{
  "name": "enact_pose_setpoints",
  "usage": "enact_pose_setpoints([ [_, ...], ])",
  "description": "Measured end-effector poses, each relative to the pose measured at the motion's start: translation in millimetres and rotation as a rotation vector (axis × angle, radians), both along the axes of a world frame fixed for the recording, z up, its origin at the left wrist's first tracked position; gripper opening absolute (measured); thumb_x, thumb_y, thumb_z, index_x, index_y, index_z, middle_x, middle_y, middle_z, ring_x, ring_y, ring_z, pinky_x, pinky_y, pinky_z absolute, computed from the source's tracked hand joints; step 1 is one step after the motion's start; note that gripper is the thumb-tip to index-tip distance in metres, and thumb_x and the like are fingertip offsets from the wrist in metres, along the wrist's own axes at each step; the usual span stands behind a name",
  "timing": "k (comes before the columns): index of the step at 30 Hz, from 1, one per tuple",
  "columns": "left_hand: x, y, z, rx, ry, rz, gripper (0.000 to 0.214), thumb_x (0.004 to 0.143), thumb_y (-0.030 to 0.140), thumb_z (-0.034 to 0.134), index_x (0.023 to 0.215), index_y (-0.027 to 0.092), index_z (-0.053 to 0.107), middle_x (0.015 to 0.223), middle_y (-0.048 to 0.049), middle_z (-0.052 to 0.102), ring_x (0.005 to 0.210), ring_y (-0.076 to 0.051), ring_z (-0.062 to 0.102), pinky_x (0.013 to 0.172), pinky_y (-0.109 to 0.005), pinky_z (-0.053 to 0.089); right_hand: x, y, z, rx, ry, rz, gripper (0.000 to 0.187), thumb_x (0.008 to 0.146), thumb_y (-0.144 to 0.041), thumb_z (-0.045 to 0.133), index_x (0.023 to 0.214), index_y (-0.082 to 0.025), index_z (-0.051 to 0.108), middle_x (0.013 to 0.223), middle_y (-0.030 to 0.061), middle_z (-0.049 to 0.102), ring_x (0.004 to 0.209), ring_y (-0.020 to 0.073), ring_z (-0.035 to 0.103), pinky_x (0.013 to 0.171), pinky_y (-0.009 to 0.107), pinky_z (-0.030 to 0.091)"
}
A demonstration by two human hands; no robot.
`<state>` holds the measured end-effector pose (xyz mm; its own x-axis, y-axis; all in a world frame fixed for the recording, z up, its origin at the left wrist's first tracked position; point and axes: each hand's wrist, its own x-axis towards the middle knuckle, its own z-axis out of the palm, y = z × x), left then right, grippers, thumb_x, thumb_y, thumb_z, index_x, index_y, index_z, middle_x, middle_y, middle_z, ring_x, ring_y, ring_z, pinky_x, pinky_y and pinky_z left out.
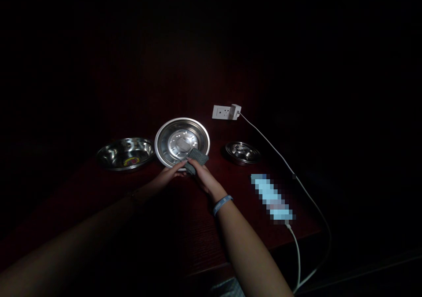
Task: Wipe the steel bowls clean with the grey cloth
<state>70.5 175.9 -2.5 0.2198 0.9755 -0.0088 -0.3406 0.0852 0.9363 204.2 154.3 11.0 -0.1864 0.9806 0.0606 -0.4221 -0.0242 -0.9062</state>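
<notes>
A shiny steel bowl (182, 128) with a wide rim is tilted up so that its inside faces me. My left hand (172, 173) grips its lower rim, thumb over the edge and fingers underneath. At the lower right of that rim, my right hand (202, 174) is closed on a grey-green textured cloth (198, 156), which is folded over the edge. My right fingers are partly hidden by the cloth. A blue wristband (223, 205) is on my right wrist.
On the dark red table (198, 253) stand a larger steel basin (112, 158) with a yellow sticker, left, and a small steel bowl (242, 153), right. A blurred, lit phone (272, 198) lies nearer me. A white cable (273, 143) runs from the wall charger (235, 111).
</notes>
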Motion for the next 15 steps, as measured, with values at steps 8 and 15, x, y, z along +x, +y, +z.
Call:
enact_pose_setpoints([
  [8,0.2,-1.7,2.8,0.002,-0.023,0.003,0.034,0.061,0.035,0.08,0.085,0.012,0.07,0.079,-0.0053,0.07,0.067,-0.014,0.061,0.063,-0.027,0.049,-0.5,-0.2,-0.5,-0.006,0.014,-0.001,0.032,0.071,-0.042,0.071,0.095,-0.022,0.065,0.09,-0.0008,0.069,0.082,0.0155,0.063,0.086,0.03,0.046],
  [15,0.5,-3.5,2.3,0.015,-0.032,0.005,0.036,0.062,0.034,0.081,0.089,0.013,0.071,0.086,-0.0066,0.071,0.071,-0.015,0.062,0.065,-0.027,0.049,-0.5,0.1,0.2,-0.019,0.024,0.002,0.032,0.07,-0.042,0.072,0.095,-0.022,0.066,0.091,0.0,0.071,0.088,0.0172,0.064,0.089,0.031,0.046],
])
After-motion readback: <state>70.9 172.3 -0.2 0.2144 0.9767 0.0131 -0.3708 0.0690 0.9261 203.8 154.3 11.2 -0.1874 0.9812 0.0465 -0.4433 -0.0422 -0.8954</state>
